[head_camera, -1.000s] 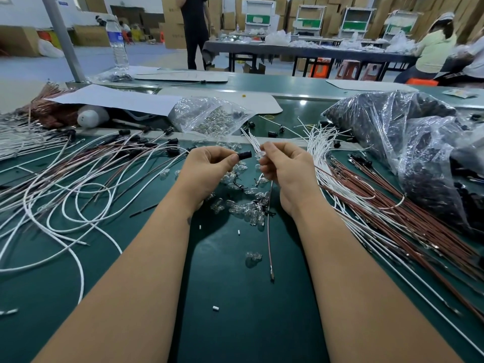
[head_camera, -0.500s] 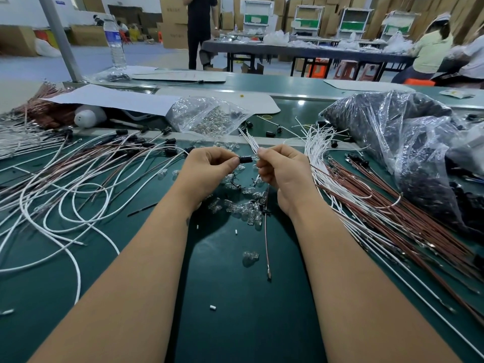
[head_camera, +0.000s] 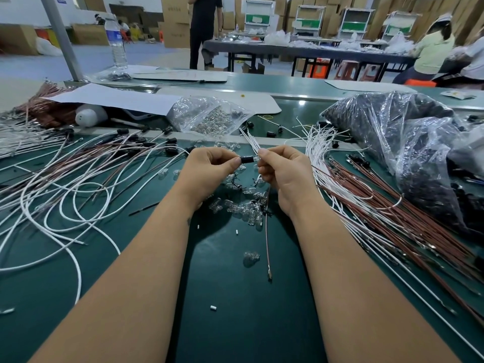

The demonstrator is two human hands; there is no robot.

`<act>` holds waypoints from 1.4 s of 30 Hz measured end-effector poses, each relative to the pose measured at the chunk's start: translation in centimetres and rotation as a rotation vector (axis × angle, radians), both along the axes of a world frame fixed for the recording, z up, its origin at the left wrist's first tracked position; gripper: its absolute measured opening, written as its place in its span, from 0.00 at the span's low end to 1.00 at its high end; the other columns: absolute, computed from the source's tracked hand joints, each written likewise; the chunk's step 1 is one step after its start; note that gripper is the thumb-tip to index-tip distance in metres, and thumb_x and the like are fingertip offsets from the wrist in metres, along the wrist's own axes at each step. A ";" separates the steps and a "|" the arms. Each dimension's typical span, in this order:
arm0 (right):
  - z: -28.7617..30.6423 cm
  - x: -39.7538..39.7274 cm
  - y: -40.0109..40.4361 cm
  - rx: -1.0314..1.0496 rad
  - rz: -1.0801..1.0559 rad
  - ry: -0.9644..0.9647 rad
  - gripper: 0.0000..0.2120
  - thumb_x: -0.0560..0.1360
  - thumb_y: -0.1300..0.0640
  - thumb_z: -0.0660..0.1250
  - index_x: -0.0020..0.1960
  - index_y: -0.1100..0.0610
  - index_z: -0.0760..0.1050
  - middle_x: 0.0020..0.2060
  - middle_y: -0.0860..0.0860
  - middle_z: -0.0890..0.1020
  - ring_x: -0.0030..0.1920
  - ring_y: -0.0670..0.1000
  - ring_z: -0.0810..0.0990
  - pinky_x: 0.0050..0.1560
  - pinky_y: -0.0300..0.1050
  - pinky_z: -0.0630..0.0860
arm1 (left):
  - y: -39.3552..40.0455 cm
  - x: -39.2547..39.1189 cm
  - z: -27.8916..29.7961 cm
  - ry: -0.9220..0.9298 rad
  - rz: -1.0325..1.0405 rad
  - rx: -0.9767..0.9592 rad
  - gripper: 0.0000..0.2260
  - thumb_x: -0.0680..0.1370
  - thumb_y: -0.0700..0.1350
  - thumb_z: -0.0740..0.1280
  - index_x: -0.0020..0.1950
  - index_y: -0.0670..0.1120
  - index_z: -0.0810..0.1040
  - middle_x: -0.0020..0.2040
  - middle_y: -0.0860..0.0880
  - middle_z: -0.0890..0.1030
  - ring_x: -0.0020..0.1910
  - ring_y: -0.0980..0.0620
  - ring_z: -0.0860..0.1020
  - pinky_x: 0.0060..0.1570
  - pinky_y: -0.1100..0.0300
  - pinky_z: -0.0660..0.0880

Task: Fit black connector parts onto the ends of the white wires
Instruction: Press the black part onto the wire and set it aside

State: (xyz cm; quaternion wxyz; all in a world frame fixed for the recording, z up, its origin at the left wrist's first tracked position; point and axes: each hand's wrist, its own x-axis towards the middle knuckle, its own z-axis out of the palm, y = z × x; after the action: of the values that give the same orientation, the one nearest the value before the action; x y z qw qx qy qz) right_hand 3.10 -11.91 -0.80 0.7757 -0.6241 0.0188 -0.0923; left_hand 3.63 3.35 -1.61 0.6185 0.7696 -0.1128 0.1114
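A black connector (head_camera: 246, 159) is pinched by the left hand (head_camera: 209, 170) above the table (head_camera: 235, 323); white wires (head_camera: 250, 140) are pinched by the right hand (head_camera: 284, 174). If misaligned, a wire end could be bent.

Factory assembly floor / warehouse-type workshop. Long green surface (head_camera: 235, 323) w/ loose white wires (head_camera: 52, 205) on the left, brown and white wire bundles (head_camera: 392, 218) on the right, a clear bag of small parts (head_camera: 209, 119) and a big plastic bag of black connector parts (head_camera: 406, 132). Clear little bulbs (head_camera: 243, 210) scattered in the middle. Behind: cardboard boxes (head_camera: 175, 19) stacked high, a second work table (head_camera: 301, 48) w/ seated workers (head_camera: 432, 45), one person standing (head_camera: 204, 27), plastic stools (head_camera: 348, 69), water bottle (head_camera: 116, 40).
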 end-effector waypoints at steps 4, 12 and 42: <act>-0.2 0.0 0.1 -0.054 0.019 0.006 0.08 0.75 0.64 0.69 0.38 0.58 0.74 0.28 0.52 0.79 0.27 0.47 0.75 0.28 0.38 0.70 | 0.0 -0.1 0.0 -0.010 0.008 0.016 0.07 0.75 0.40 0.72 0.40 0.51 0.82 0.33 0.50 0.80 0.33 0.56 0.73 0.37 0.65 0.71; -0.4 -0.1 0.0 -0.027 0.100 -0.006 0.09 0.76 0.64 0.68 0.38 0.59 0.72 0.29 0.53 0.79 0.27 0.46 0.77 0.29 0.37 0.73 | -0.3 -0.4 0.2 -0.021 0.036 0.035 0.07 0.74 0.41 0.72 0.38 0.52 0.82 0.31 0.49 0.81 0.34 0.51 0.73 0.37 0.60 0.69; -0.2 -0.2 1.1 0.041 0.092 0.015 0.14 0.78 0.64 0.65 0.35 0.56 0.68 0.26 0.51 0.76 0.24 0.46 0.71 0.27 0.37 0.66 | -0.9 -0.3 0.0 0.020 0.043 -0.115 0.05 0.76 0.40 0.71 0.40 0.46 0.82 0.30 0.50 0.79 0.32 0.54 0.74 0.36 0.69 0.71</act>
State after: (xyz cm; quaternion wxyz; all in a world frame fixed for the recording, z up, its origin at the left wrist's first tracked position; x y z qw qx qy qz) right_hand 2.93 -10.82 -0.97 0.7915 -0.6090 -0.0022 -0.0513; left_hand 3.37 2.42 -1.59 0.6604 0.7359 -0.0836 0.1233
